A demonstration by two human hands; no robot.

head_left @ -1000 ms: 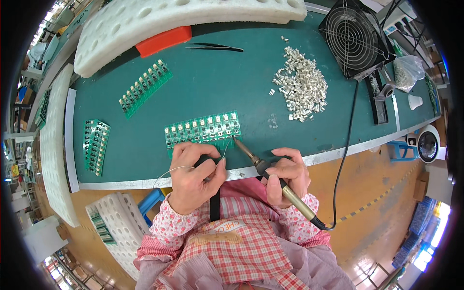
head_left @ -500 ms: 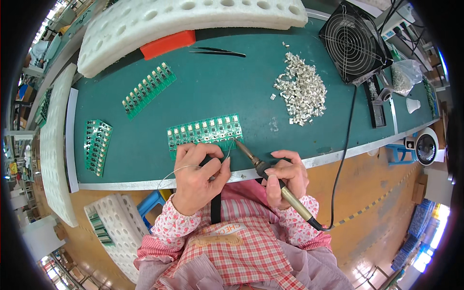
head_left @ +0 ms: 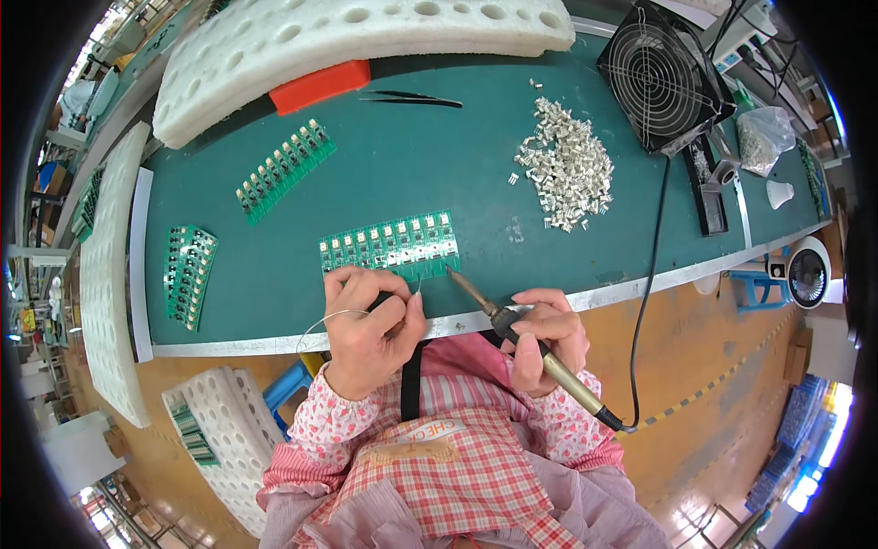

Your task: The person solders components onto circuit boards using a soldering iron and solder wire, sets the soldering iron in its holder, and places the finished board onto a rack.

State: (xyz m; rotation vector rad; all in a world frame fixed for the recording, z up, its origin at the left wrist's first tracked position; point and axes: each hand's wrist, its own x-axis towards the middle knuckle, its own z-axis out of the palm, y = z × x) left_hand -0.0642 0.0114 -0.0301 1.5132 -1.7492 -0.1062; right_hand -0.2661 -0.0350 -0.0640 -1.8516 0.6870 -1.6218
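A green circuit board (head_left: pixel 389 240) with a row of small white components lies near the table's front edge. My left hand (head_left: pixel 366 316) is closed at the board's lower left edge, pinching a thin solder wire (head_left: pixel 331 316) that loops out to the left. The wire's short free end points up toward the board. My right hand (head_left: pixel 549 339) grips a soldering iron (head_left: pixel 572 382) like a pen, its tip at the board's lower right corner. Whether the tip touches a pad is too small to tell.
Two more populated boards, one upper left (head_left: pixel 286 171) and one far left (head_left: pixel 190 277), lie on the green table. A pile of small metal-cased connectors (head_left: pixel 569 165) sits to the right, with tweezers (head_left: pixel 416 99), a red block (head_left: pixel 320 87), white foam (head_left: pixel 366 32) and a black fan (head_left: pixel 663 78) behind.
My left hand and the solder wire's end have drawn slightly left, farther from the iron's tip. The iron stays at the board's right end, and the whole view has shifted a little.
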